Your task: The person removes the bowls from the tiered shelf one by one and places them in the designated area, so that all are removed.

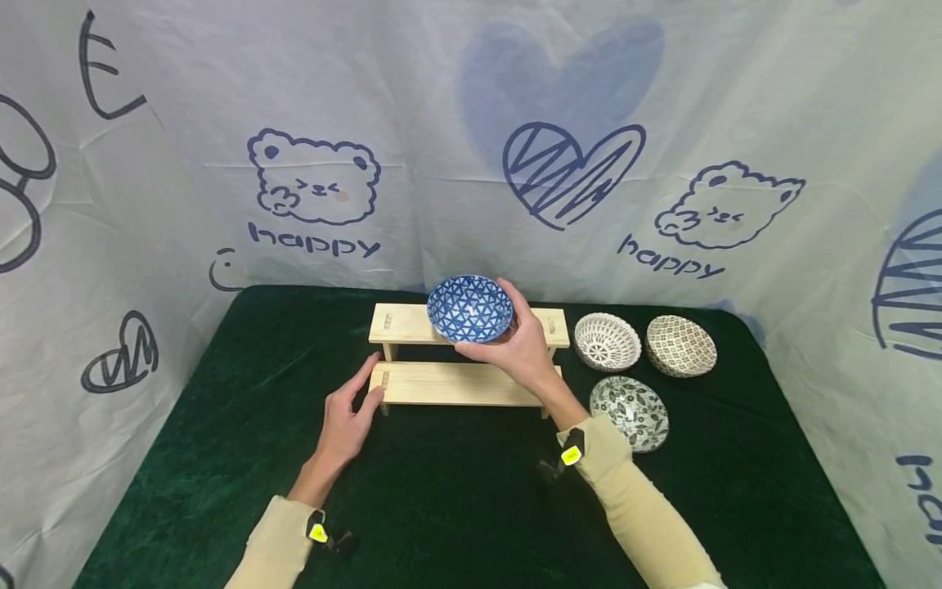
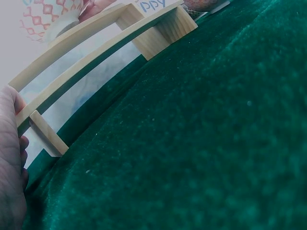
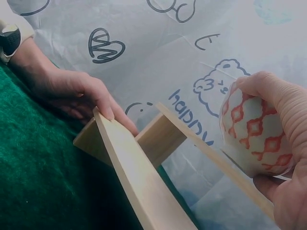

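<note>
My right hand (image 1: 521, 348) grips a small bowl (image 1: 469, 309) by its right side, thumb below and fingers at the far rim. Its inside has blue and white triangles; the right wrist view shows red diamonds on the outside of the bowl (image 3: 254, 134). The bowl is tilted toward the head camera and overlaps the upper board of a two-step wooden stand (image 1: 456, 384). My left hand (image 1: 346, 421) holds the left end of the lower board, thumb at the front corner and index finger at the back. In the left wrist view, part of the left hand (image 2: 10, 163) shows beside the board.
Right of the stand are a white patterned bowl (image 1: 607, 342), a brown-patterned bowl (image 1: 680, 347) and a green leaf-patterned bowl (image 1: 629, 413), the last partly behind my right sleeve. Dark green cloth (image 1: 441, 507) covers the table. A printed white curtain (image 1: 441, 123) hangs behind.
</note>
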### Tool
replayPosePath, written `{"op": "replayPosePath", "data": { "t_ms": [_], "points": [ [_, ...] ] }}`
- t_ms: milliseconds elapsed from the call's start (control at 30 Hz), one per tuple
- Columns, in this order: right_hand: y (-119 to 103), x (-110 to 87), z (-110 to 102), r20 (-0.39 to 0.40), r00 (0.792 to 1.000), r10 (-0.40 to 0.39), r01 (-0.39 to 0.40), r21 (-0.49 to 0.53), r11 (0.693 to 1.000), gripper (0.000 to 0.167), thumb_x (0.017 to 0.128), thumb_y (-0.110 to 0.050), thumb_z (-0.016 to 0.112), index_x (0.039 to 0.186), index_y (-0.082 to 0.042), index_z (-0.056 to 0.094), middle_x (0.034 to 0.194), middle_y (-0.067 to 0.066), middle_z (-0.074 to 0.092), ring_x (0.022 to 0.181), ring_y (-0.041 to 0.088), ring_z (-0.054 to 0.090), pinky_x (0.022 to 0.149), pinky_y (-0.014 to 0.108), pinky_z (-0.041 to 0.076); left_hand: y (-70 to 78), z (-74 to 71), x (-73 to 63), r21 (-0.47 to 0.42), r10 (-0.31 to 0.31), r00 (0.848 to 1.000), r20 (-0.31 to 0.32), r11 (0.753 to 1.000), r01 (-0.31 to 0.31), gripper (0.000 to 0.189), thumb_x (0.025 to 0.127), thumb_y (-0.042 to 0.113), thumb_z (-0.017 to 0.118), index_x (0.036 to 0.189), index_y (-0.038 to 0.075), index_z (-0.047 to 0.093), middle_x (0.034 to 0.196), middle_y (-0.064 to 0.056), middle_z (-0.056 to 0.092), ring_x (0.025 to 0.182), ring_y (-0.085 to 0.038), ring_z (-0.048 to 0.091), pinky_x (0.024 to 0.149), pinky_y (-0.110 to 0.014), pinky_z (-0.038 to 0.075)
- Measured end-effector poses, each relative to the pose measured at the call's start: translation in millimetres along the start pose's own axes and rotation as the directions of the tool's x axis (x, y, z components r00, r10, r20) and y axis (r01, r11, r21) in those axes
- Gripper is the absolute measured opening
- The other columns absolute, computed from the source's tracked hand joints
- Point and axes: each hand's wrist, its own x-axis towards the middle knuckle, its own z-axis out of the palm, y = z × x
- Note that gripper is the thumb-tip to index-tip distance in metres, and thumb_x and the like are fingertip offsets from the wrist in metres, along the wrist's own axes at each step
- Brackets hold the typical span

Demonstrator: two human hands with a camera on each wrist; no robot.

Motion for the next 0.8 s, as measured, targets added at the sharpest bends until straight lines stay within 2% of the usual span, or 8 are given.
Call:
{"op": "replayPosePath", "data": {
  "t_ms": [800],
  "points": [
    [2.9, -6.6, -10.1, -0.029, 0.999, -0.026, 0.027, 0.052, 0.998, 0.109, 0.075, -0.010, 0.093, 0.163, -0.009, 0.030, 0.161, 0.017, 0.038, 0.144, 0.035, 0.047, 0.114, 0.041, 0.046, 0.5, 0.4, -1.0, -0.006, 0.007, 1.000, 0.002, 1.000, -0.007, 0.052, 0.107, 0.017, 0.059, 0.158, 0.010, 0.046, 0.159, -0.008, 0.049, 0.147, -0.028, 0.046, 0.117, -0.012, 0.026]
  ]
}}
